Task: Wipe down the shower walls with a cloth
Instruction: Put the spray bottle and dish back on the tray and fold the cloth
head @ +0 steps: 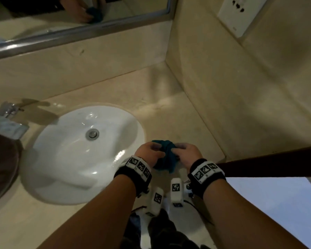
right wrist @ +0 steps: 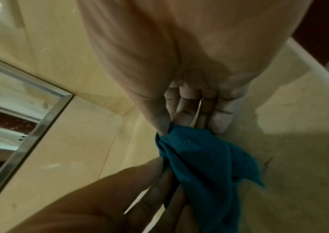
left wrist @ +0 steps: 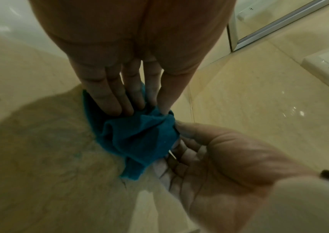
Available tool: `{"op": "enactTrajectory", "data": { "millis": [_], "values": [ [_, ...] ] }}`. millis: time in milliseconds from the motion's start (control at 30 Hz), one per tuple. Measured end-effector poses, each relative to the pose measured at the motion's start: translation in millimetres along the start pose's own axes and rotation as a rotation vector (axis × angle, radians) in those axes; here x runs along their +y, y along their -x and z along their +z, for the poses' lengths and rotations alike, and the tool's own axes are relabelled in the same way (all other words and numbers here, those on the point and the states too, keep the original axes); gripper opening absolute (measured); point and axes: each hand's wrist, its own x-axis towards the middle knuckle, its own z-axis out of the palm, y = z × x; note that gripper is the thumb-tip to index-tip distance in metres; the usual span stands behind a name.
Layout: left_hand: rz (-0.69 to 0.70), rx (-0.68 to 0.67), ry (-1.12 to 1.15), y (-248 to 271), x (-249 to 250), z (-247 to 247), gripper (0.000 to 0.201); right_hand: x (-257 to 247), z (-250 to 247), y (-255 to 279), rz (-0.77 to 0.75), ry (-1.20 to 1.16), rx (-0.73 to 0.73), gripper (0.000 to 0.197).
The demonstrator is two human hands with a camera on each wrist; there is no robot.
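Both my left hand [head: 150, 154] and right hand [head: 185, 154] pinch the bunched teal cloth [head: 166, 156] near the counter's [head: 178, 112] front edge — soft, light, probably damp — best gripped in its gathered middle.

No legible words, brand names or numbers appear in any view. The only markings are black-and-white square coded tags on the white blocks of the wristbands [head: 139, 165] and on two white camera housings [head: 176, 188] below the wrists; they carry patterns, not text. A small grey mark sits at the lower corner of the wall socket plate [head: 241, 15], too small and blurred to read.
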Motion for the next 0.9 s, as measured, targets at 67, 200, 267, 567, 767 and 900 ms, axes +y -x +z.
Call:
{"op": "enactTrajectory", "data": {
  "millis": [67, 200, 267, 567, 767, 900],
  "values": [
    [-0.003, 0.009, -0.033, -3.3, 1.3, 3.7, 0.038, -5.6, 1.8, -2.0, -0.034, 0.007, -0.027, 0.010],
    [0.032, 0.083, -0.038, 0.0, 3.2, 1.9, 0.025, -27.3, 8.0, 0.7, -0.099, -0.016, -0.111, 0.013],
    [0.026, 0.149, 0.071, 7.2, 6.3, -5.3, 0.017, -42.3, 12.6, 6.1, -0.132, -0.051, -0.151, 0.015],
    [0.131, 0.391, 0.774, 96.5, 14.0, -101.3, 0.020, -110.2, 67.6, 67.5, -0.177, -0.231, -0.429, 0.016],
    [0.228, 0.615, 0.863, 161.7, -14.3, -165.7, 0.022, -119.6, 135.7, 128.2, -0.266, -0.138, -0.585, 0.014],
    [0.253, 0.702, 0.923, 196.4, -49.5, -200.7, 0.023, -117.3, 182.6, 166.7, -0.290, -0.086, -0.646, 0.018]
  ]
}}
